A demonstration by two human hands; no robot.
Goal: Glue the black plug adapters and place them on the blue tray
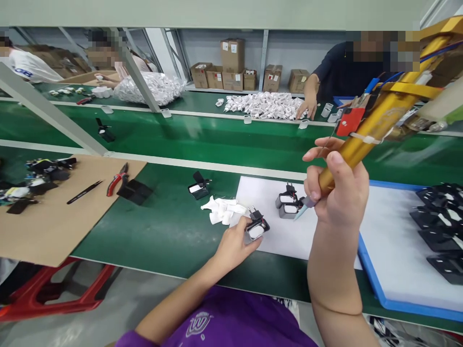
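Observation:
My left hand [233, 243] grips a small black plug adapter [257, 229] by its sides; two prongs point away from me and a white block shows in its open housing. Raised at the right, my right hand [342, 190] is wrapped round a gold tube-shaped glue gun [379, 118] with a red switch and blue wires. Its pale tapered nozzle [304, 209] points down, close beside two more open plug adapters [288, 208] on a white sheet [280, 241]. Crumpled white pieces [222, 210] lie left of my left hand, with another open adapter [198, 191] behind them.
At right, a blue-rimmed tray [374, 279] holds several black units. Pliers [117, 179], tweezers [85, 192] and a black housing [134, 192] lie at left on cardboard [97, 168]. Across the green belt [217, 142], a co-worker's hand [308, 103] touches piled white parts [262, 105].

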